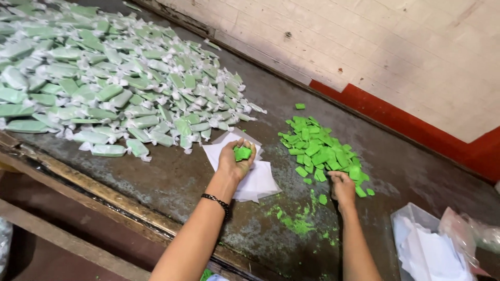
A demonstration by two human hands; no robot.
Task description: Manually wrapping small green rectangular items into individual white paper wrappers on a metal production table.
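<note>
Worn dark metal tabletop [172,182], left hand [235,158] cupping a bright green soft block [242,153] above white paper squares [255,179], right hand [342,187] fingering loose green blocks [320,148], wrapped pale pieces [104,78] heaped beyond the left hand.

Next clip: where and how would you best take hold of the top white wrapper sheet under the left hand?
Probably at the free corner of the top wrapper sheet, coming from the right. The left hand covers its middle, and that thin, flat edge overhangs the stack, so a pinch grip can lift it.
</note>
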